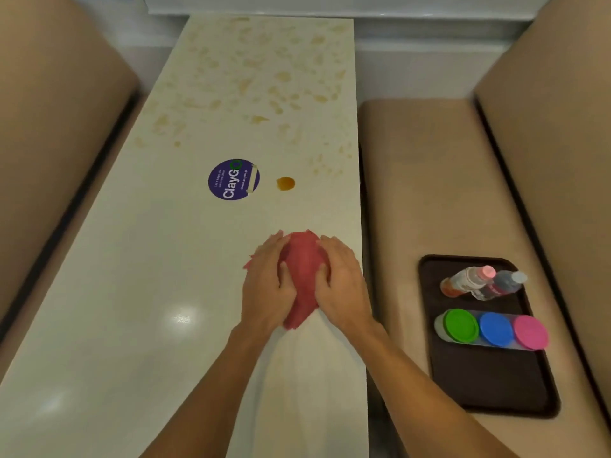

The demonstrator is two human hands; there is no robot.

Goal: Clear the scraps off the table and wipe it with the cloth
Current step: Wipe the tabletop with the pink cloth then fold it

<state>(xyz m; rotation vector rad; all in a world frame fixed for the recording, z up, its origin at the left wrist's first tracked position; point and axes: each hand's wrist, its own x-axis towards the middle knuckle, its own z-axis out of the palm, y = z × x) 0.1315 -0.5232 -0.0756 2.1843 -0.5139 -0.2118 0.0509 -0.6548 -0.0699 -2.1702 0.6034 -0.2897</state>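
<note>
Red cloth [302, 269] lies bunched on the worktop [132, 292], near its right edge, between both hands. Left hand [267, 285] and right hand [344, 285] cup its sides, thumbs pressed into the top. Ahead, an amber sauce drop [285, 183] sits just beside the round purple sticker [233, 179]. Pale yellowish smears [258, 77] cover the far end. No loose scraps discernible, so wiping appears to be the step in hand. Recommendation: flatten the cloth for fuller contact, push forward under even pressure in overlapping lanes, take the drop first, and go lightly over the sticker's taped edge to avoid peeling it.
</note>
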